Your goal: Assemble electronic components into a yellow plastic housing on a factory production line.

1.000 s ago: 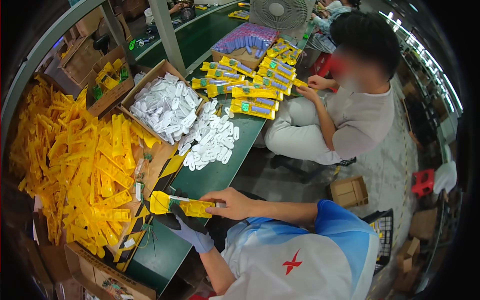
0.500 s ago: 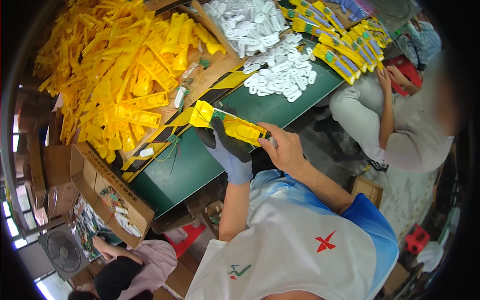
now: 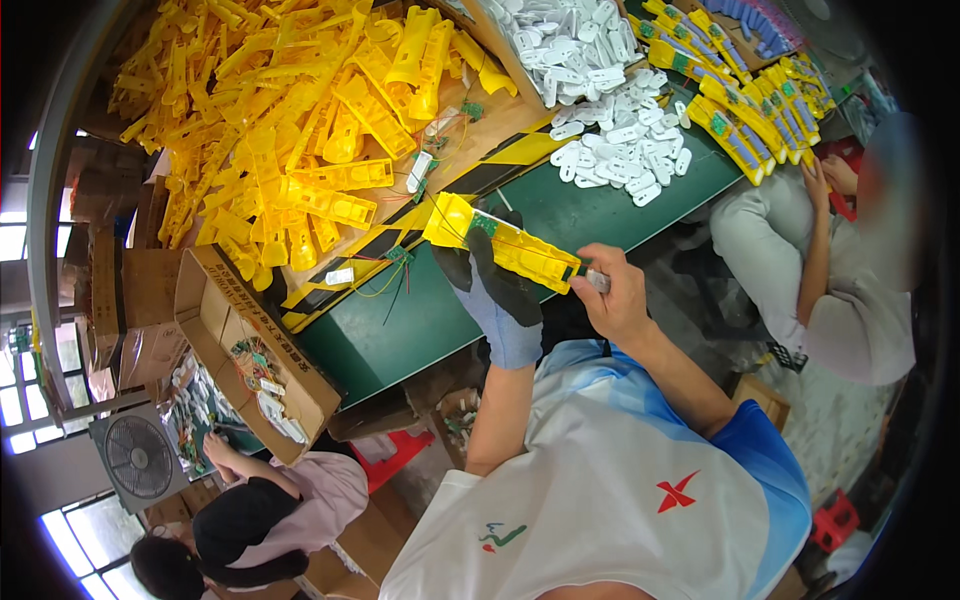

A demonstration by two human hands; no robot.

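Note:
My left hand [image 3: 503,310], in a blue-grey glove with dark palm and fingers, is closed around a long yellow plastic housing [image 3: 532,260]. The housing is held tilted above the green table's front edge, its wide end up and to the left. A small green circuit board [image 3: 483,222] sits inside near that end, beside the gloved thumb. My bare right hand [image 3: 622,305] is at the narrow end, thumb and fingers pinching a small grey-white piece [image 3: 598,281]. Its exact kind is unclear; a dark bit shows between it and the housing.
Loose yellow housings [image 3: 250,130] pile up far left, and white oval plates [image 3: 625,150] lie heaped on the green table [image 3: 370,345]. Assembled yellow units [image 3: 740,130] are stacked far right. A cardboard box [image 3: 255,350] stands at left. Co-workers sit at right and lower left.
The view has shifted, so the whole scene sits further right and slightly lower. My right fingers have moved slightly off the housing's narrow end, and the grey-white piece now shows more plainly.

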